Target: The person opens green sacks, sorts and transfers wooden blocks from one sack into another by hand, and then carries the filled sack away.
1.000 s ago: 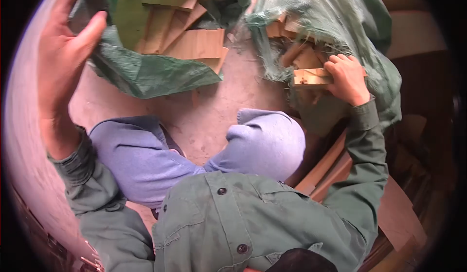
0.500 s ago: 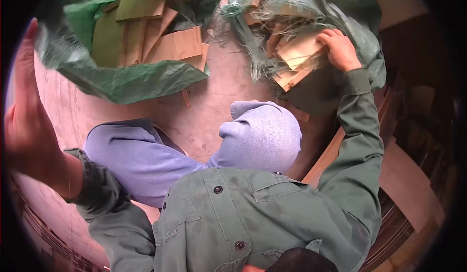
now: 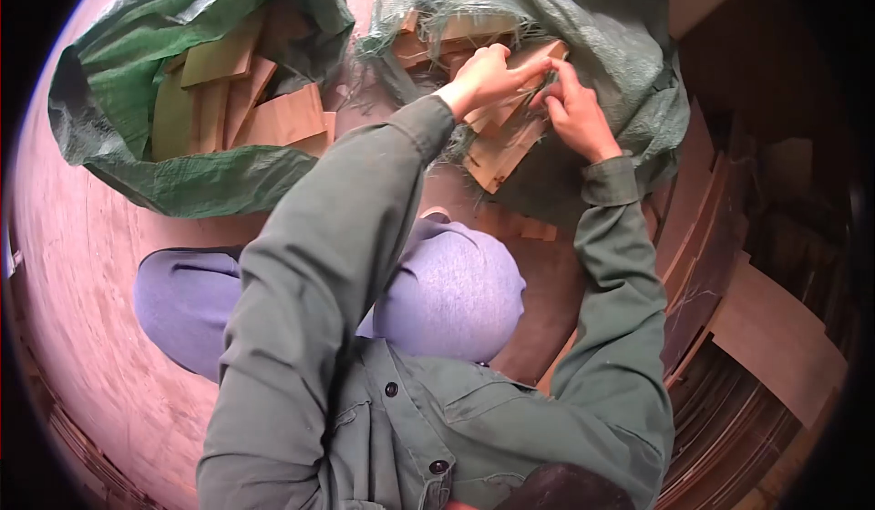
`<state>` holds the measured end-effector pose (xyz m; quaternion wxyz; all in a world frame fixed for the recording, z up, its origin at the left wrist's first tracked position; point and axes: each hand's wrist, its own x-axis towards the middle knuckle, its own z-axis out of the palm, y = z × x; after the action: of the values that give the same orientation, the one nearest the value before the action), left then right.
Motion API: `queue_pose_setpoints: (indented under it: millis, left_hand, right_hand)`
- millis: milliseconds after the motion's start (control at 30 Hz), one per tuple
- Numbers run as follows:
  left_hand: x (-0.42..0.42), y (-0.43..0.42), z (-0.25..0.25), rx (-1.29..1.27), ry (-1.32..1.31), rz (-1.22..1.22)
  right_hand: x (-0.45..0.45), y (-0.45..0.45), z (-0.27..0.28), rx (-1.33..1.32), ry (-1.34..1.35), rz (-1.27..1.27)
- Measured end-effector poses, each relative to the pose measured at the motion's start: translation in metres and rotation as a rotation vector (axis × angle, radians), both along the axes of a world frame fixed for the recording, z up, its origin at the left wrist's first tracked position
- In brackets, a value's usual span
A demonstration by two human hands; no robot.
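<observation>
A frayed green sack (image 3: pixel 629 63) at the upper right holds several wooden pieces (image 3: pixel 504 153). Over its opening, my left hand (image 3: pixel 497 77) reaches in from the left, its fingers together at a piece of wood and its fingertips near my right hand. My right hand (image 3: pixel 576 113) is at the sack's right side, fingers bent near the frayed edge; what they hold, if anything, is too small to tell. Another green sack (image 3: pixel 210 186) stands open at the upper left with several flat wooden pieces (image 3: pixel 284 118) inside.
Long wooden boards and sheets (image 3: pixel 775 337) lie at the right side. My bent knees (image 3: pixel 451 291) are below the sacks. The pale floor (image 3: pixel 100 300) shows at the left, and a few wood scraps (image 3: pixel 515 222) lie under the right sack.
My left hand has swung from the far left across to the right sack. My right hand has let go of the wooden piece it held. The view has shifted, with both sacks further left.
</observation>
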<state>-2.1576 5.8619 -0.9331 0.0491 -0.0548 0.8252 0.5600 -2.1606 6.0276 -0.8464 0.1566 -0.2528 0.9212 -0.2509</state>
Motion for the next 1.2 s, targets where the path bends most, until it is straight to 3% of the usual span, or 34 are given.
queue_pose_setpoints:
  millis: [133, 267, 333, 400, 467, 533, 600, 700, 833, 933, 1000, 1067, 1133, 1167, 1200]
  left_hand:
    - [-0.022, 0.01, 0.003, -0.081, -0.102, -0.194]
    - [-0.025, -0.024, -0.005, -0.324, 0.081, -0.277]
    - [-0.026, -0.042, -0.02, -0.233, -0.014, -0.174]
    - [-0.01, -0.062, -0.008, 0.09, -0.21, -0.192]
    - [0.011, -0.074, -0.012, 0.009, -0.136, -0.201]
    - [0.054, -0.087, -0.011, 0.153, -0.139, -0.171]
    - [0.104, -0.082, -0.022, 0.627, -0.115, 0.087]
    - [0.147, -0.084, -0.01, 0.933, -0.038, 0.554]
    - [0.179, -0.151, -0.007, 1.368, 0.1, 0.881]
    - [0.183, -0.224, -0.008, 1.44, 0.254, 1.098]
    - [0.184, -0.271, -0.016, 1.543, 0.537, 0.906]
    - [0.173, -0.265, 0.024, 1.743, 0.294, 1.292]
    - [0.166, -0.249, 0.001, 1.588, 0.036, 0.974]
    - [0.157, -0.218, 0.001, 1.308, -0.048, 0.977]
    - [0.156, -0.199, -0.026, 1.272, -0.085, 0.757]
  right_hand:
    - [-0.007, 0.031, -0.007, -0.083, -0.094, -0.12]
    - [0.004, 0.041, -0.032, -0.094, 0.174, -0.154]
    - [0.01, 0.047, -0.04, -0.138, 0.218, -0.159]
    - [0.011, 0.048, -0.047, -0.138, 0.291, -0.166]
    - [0.006, 0.051, -0.055, -0.018, 0.437, -0.163]
    - [0.001, 0.051, -0.064, 0.104, 0.588, -0.172]
    - [-0.004, 0.058, -0.074, 0.193, 0.608, -0.225]
    - [-0.011, 0.053, -0.091, 0.198, 0.531, -0.27]
    - [-0.022, 0.089, -0.119, 0.274, 0.426, -0.337]
    - [-0.012, 0.102, -0.135, 0.157, 0.354, -0.317]
    - [0.009, 0.09, -0.12, 0.067, 0.245, -0.401]
    - [0.036, 0.085, -0.102, 0.13, 0.196, -0.542]
    - [0.067, 0.106, -0.118, 0.21, 0.093, -0.676]
    - [0.081, 0.114, -0.147, 0.26, 0.136, -0.727]
    - [0.093, 0.12, -0.164, 0.31, 0.164, -0.77]
